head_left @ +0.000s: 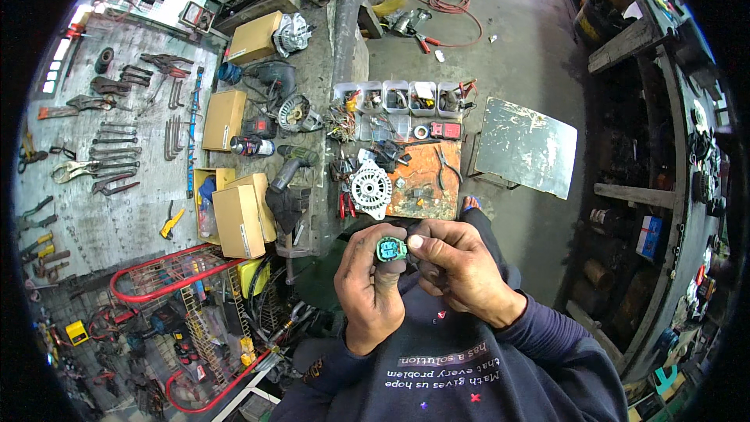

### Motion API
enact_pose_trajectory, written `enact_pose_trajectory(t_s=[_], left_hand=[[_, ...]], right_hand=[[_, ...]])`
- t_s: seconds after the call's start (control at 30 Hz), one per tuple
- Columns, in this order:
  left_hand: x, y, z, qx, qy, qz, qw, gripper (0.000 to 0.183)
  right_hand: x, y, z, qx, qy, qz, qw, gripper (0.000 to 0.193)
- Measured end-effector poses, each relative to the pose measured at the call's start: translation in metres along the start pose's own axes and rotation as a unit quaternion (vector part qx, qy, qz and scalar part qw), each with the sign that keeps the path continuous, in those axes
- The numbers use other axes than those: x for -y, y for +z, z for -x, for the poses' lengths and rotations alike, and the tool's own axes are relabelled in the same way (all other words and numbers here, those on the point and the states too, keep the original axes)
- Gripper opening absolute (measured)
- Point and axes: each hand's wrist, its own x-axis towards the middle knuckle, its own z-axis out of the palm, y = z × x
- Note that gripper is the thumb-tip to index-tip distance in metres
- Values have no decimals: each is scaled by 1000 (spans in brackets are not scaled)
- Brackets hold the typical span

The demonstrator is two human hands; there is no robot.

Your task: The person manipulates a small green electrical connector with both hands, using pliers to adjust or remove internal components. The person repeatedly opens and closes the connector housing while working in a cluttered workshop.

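Note:
Between the fingers of my left hand [367,283] is a small green electrical connector [388,249], its open face with several cavities turned up. My right hand [473,272] is closed in a pinch, the thumb tip right at the connector's right side. Whatever lies between its fingers is hidden. Just beyond my hands, a round silver alternator housing [370,191] rests at the left of a worn orange work board [436,205]. Pliers [444,170] with dark handles lie spread on that board, near a few small loose parts.
Clear plastic bins [397,109] of small parts line the far side of the board, near a red meter [445,130]. A bench [332,55] with cardboard boxes [224,119] and power tools stands left. A scuffed stool [527,147] is at right, before dark shelving [637,195].

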Motion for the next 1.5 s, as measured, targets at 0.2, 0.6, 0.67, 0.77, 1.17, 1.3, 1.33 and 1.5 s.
enact_pose_trajectory(t_s=[0.2,0.6,0.67,0.77,1.17,1.3,1.33,1.5], left_hand=[[-2,-6,-5,22,2,-35,999,47],[12,-9,1,35,-6,-53,998,55],[12,-10,1,29,-19,-54,998,55],[10,-8,0,28,5,-29,999,50],[13,-4,-1,22,4,-51,998,57],[12,-3,1,12,6,-84,996,54],[10,-4,1,12,7,-96,995,52],[5,-6,-1,35,26,-135,990,44]], right_hand=[[-9,3,-2,-6,-53,32,998,24],[14,2,-7,-58,-229,422,876,23],[16,2,-7,-60,-207,441,871,25],[1,-5,-9,6,17,28,999,27],[-18,-7,-16,53,115,-170,977,24],[-27,-8,-18,74,115,-217,966,23],[-27,-7,-17,71,104,-203,971,24],[-28,-4,-13,41,42,-110,992,26]])
